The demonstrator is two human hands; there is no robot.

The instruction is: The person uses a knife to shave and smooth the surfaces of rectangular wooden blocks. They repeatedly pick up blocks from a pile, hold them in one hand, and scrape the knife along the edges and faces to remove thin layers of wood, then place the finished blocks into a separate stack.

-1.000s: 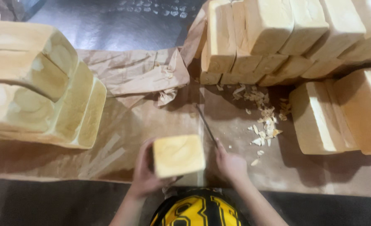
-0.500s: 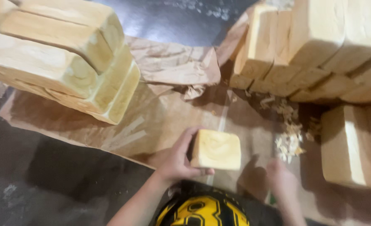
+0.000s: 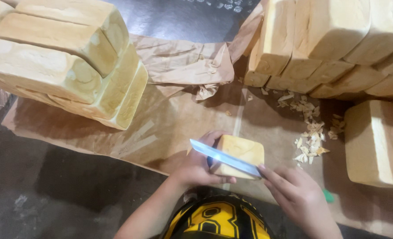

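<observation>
Left hand (image 3: 196, 170) is wrapped around a bread loaf (image 3: 241, 152) standing on end on the brown paper (image 3: 170, 128), near edge of the surface. Right hand (image 3: 294, 194) grips a knife (image 3: 225, 158), blade lying left-to-right across the loaf's near face. Loaf stacks sit far left (image 3: 63, 66) and far right (image 3: 334, 44), crumbs (image 3: 309, 132) just right.

No boxes, labels, signs or screens show. The only wrapping is crumpled brown paper (image 3: 183, 66), spread flat from the lower left to the right of the frame and bunched into folds at upper centre, plain and unprinted.
</observation>
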